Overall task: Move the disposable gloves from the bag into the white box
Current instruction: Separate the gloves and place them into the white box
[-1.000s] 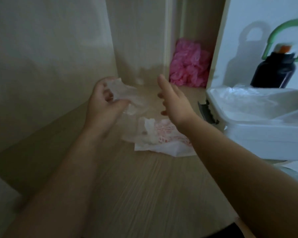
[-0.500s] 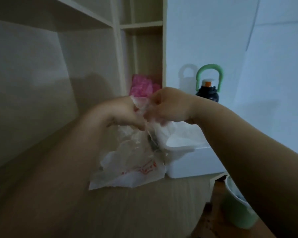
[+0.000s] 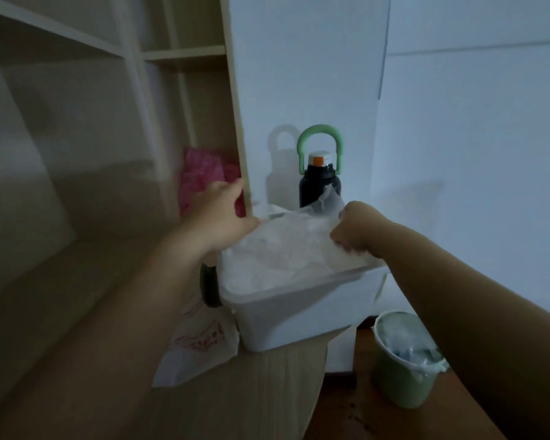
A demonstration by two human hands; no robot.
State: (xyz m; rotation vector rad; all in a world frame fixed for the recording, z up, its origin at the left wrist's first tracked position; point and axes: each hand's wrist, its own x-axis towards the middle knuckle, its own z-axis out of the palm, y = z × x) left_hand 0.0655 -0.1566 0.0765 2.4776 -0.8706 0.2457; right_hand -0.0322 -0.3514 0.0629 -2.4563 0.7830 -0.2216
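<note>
Wood desk [image 3: 77, 312] runs up to a white wall, with shelves at the back left. Clear gloves [image 3: 283, 249] lie in a crumpled heap that fills the top of the box [image 3: 299, 312]. The box sits at the right end of the desk.

The right hand [image 3: 359, 231] is curled tight and pinches the heap at its right side. The left hand [image 3: 218, 217] is at the left end of the heap. Its fingers reach out straight and its thumb touches the plastic.

The bag [image 3: 200, 347], white with red print, lies flat on the desk. It is just left of the box and partly under the left arm. A black clip [image 3: 208, 287] sticks out from the box's left side.

A dark bottle [image 3: 319, 185] with a green handle stands behind the box by the wall. Something pink [image 3: 204, 176] sits in a shelf behind the left hand. A green bin [image 3: 404, 360] stands on the floor to the right.
</note>
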